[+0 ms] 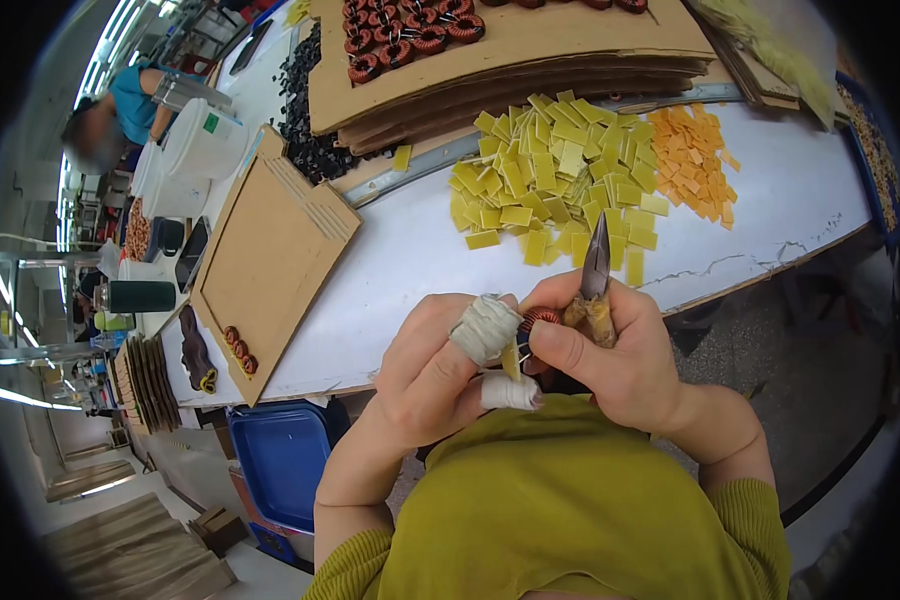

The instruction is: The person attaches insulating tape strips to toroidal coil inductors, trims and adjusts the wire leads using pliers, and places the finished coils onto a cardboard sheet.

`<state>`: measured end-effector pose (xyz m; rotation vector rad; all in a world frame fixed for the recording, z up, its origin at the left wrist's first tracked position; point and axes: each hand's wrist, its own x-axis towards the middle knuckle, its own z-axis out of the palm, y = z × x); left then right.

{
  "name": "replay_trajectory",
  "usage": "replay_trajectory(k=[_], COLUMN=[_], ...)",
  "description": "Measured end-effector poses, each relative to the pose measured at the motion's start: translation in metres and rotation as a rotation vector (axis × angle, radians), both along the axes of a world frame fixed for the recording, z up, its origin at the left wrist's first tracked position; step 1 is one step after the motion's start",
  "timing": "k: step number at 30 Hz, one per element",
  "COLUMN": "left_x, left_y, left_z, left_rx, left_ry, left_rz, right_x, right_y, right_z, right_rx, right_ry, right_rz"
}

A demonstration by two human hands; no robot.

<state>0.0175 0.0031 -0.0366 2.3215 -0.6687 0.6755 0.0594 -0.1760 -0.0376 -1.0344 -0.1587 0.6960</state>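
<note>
We have both hands closed in close to each other, working around one coil. Left hand: fingers curled, thumb and forefinger pinched on a yellow piece, white wraps on those digits. Right hand: thumb and forefinger pressed on the coil, same hand also gripping pliers, nose up and away from the body. The coil sits between the two hands, at the right thumb tip; the yellow piece is just beside it on its left-hand side. We cannot tell whether those two touch, or how the hidden fingers are placed.

Outward, all from the coil: counter beyond it, with a pile of yellow chips nearest, then orange chips beyond and to the right. Farther beyond, a cardboard stack carrying rows of finished-looking coils. Left of the coil, a cardboard board with three small coils at its near corner. Far left and beyond, black bits, a white bucket and a person in blue. Left and lower than the coil, a blue tray.
</note>
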Motion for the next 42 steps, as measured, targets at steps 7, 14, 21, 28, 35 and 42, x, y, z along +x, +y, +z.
replay_trajectory(k=[7, 14, 21, 28, 35, 42], left_x=[-0.003, 0.001, 0.005, 0.004, 0.001, -0.005], left_y=[0.002, -0.005, -0.01, -0.008, -0.011, -0.009], left_z=[0.002, -0.003, -0.005, 0.009, 0.001, 0.015], left_rx=[-0.249, -0.2, -0.186, -0.299, -0.332, -0.258], left_ry=[0.184, 0.071, -0.027, 0.283, 0.297, 0.403], left_rz=[-0.023, -0.038, 0.03, -0.021, -0.04, -0.058], right_x=[-0.003, 0.0, 0.006, 0.018, 0.019, 0.018], right_y=[0.003, -0.002, 0.002, -0.015, -0.017, -0.022], right_z=[-0.002, -0.008, -0.004, -0.001, 0.003, 0.015], right_rx=[-0.037, -0.099, -0.18, -0.097, -0.275, -0.385], right_ry=[-0.089, -0.457, -0.729, -0.289, -0.536, -0.682], right_rz=[-0.05, -0.118, -0.187, 0.151, 0.233, 0.289])
